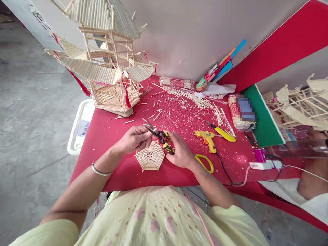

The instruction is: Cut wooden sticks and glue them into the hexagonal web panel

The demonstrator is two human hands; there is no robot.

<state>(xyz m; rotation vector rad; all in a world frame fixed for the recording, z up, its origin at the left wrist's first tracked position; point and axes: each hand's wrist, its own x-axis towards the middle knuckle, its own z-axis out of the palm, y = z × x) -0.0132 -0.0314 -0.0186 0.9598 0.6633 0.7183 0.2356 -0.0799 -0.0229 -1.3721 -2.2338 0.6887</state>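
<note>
My right hand (180, 150) is wrapped round the black-and-yellow handles of a pair of shears (160, 137), whose dark blades point left. Close to the blades, my left hand (135, 138) is closed in a pinch. What lies between its fingertips is too small to make out, though a pale bit shows near them. Just below both hands, a flat hexagonal panel of wooden sticks (150, 156) lies on the red table (115, 181). Its sticks form nested rings, like a web.
A tiered stick pagoda (107, 68) with red tassels stands at the back left. Loose sticks (189, 97) and crumbs are scattered behind my hands. To the right lie a yellow glue gun (206, 139), a yellow utility knife (222, 133), a yellow loop (205, 164) and a power strip (265, 165).
</note>
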